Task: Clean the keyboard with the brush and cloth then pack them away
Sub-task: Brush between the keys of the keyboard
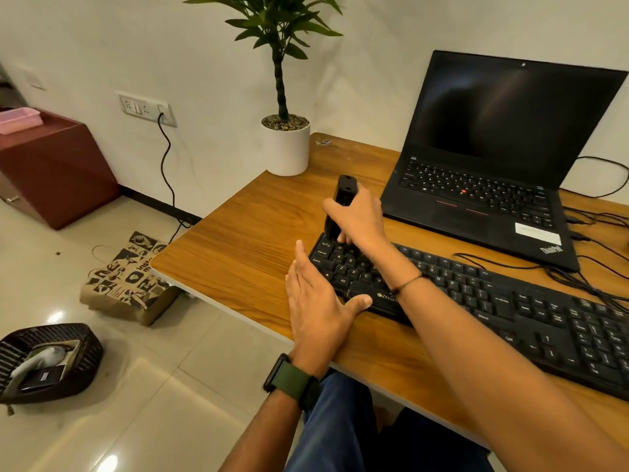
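A: What does the right hand [357, 216] hold, and how does that thing lie?

B: Its grip is closed round a black brush [342, 206]. The brush stands nearly upright, its long axis running from the counter upward and slightly away from the person. The handle end points up; the working end points down onto the top-left corner of the keyboard [476, 301]. The bristles themselves are hidden by the fingers.

A: And the keyboard's own axis?

B: It lies flat on the wooden counter [245, 240], its long axis running from the far left to the near right, in front of an open laptop [493, 158]. So the brush meets it roughly at right angles, at the left end, and the unswept keys stretch away to the right of the grip.

A: The other hand?

B: The left hand [320, 304] is flat with fingers straight, holding nothing, its thumb touching the keyboard's near-left edge. It is the nearer hand to that end and seems to steady it.

A: The cloth?

B: A pale cloth-like thing shows in the dark basket [51, 362] on the floor to the left, well apart from the counter; whether it is the cloth cannot be told.
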